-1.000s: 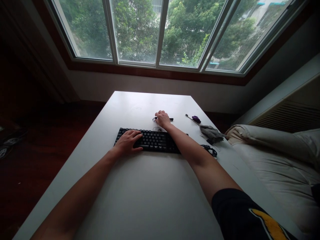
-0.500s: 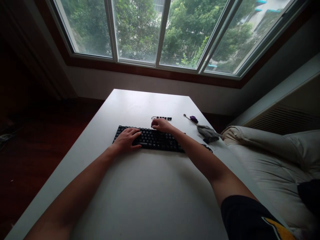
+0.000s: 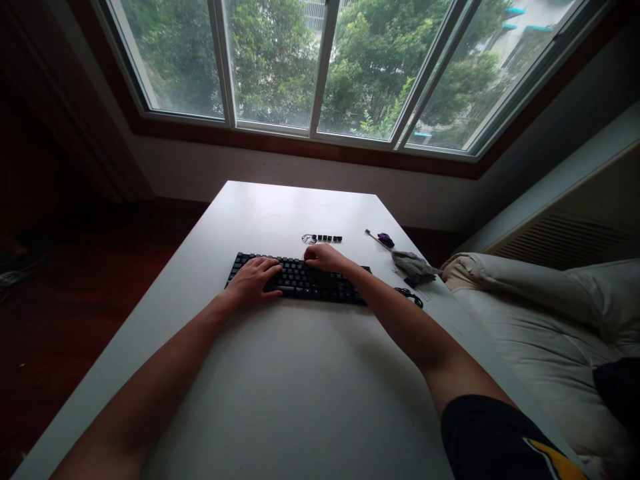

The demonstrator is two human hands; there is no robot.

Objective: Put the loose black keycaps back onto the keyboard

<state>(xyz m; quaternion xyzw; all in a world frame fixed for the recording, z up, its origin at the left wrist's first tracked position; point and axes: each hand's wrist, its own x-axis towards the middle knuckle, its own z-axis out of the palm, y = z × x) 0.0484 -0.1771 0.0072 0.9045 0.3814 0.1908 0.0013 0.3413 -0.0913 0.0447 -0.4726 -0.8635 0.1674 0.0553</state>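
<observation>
Black keyboard (image 3: 300, 280) is lying across the middle of the white table (image 3: 300, 387), the left hand (image 3: 253, 279) resting flat and released on its left keys, the right hand (image 3: 324, 257) curling over its upper middle keys, perhaps pinching something, though the grip is too small to tell.

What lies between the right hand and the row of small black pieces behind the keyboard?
Nothing visible. Only a strip of white table separates the right hand, on the keyboard at its far edge, from the black pieces.
</observation>
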